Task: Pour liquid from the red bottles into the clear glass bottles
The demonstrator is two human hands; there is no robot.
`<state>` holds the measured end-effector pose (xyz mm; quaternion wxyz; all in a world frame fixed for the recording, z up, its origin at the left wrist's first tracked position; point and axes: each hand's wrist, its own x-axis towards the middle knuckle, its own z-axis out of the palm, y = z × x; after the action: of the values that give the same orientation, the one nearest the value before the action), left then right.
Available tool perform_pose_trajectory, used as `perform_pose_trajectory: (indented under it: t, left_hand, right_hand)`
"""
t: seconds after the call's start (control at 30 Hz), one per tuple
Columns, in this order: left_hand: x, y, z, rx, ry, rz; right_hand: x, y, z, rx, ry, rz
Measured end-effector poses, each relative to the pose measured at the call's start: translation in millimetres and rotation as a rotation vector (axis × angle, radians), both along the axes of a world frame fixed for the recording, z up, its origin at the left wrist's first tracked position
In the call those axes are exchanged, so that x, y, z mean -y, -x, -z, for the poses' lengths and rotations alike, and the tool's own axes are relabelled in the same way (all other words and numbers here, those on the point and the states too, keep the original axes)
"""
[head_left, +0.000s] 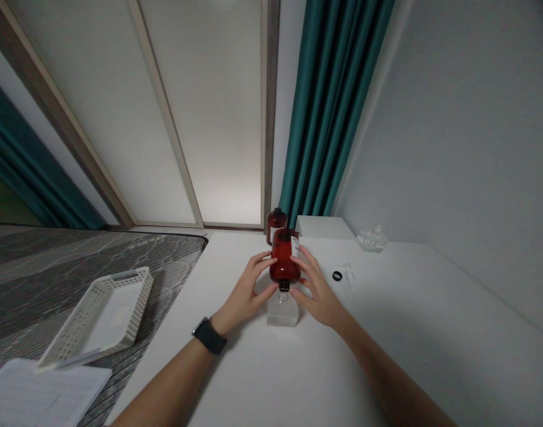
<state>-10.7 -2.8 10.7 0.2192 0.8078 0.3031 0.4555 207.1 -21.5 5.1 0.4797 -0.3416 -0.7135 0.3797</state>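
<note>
Both hands hold a dark red bottle [284,260] upside down, its open neck pointing down into a clear glass container [282,309] on the white table [387,332]. My left hand [249,287], with a black watch on the wrist, grips the bottle's left side. My right hand [313,287] presses its fingers against the right side. A second red bottle [275,222] with a dark cap stands upright behind. A small black cap [337,276] lies on the table to the right.
A white perforated basket [105,314] sits tilted on a grey patterned bed surface at left, with white papers [40,394] below it. A white box [325,228] and a crumpled clear wrapper [373,238] lie at the back. Teal curtains hang behind.
</note>
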Motion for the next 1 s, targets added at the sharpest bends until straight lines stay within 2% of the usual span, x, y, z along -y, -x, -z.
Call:
perform_pose_trajectory:
  t: [1.0]
  left_hand:
    - [3.6, 2.7, -3.4, -0.041, -0.038, -0.032]
  right_hand:
    - [0.3, -0.6, 0.7, 0.002, -0.031, -0.012]
